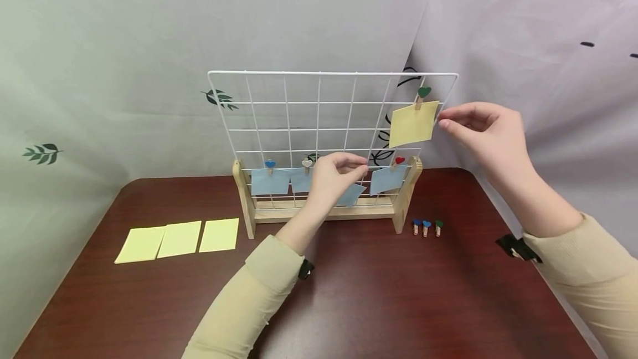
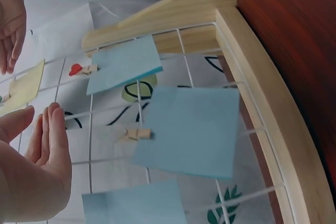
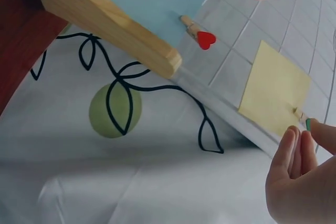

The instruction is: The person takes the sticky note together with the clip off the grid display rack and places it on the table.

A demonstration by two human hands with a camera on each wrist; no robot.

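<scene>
A yellow sticky note [image 1: 412, 125] hangs at the upper right of a white wire grid [image 1: 319, 73], under a wooden clip with a green heart [image 1: 424, 92]. My right hand [image 1: 493, 132] is beside the note's right edge, fingers extended, holding nothing visible. In the right wrist view its thumb is close to the green-heart clip; contact cannot be judged. My left hand [image 1: 335, 177] hovers before the grid's lower part, thumb and fingers apart with nothing between them in the left wrist view. It partly covers the row of blue notes [image 2: 189, 129], clipped along the bottom.
Wooden feet [image 1: 244, 198] support the grid on a dark red-brown table [image 1: 379, 292]. Yellow notes [image 1: 219, 235] lie at left. Three heart clips [image 1: 426, 228] lie right of the stand. A patterned cloth [image 1: 124, 43] hangs behind.
</scene>
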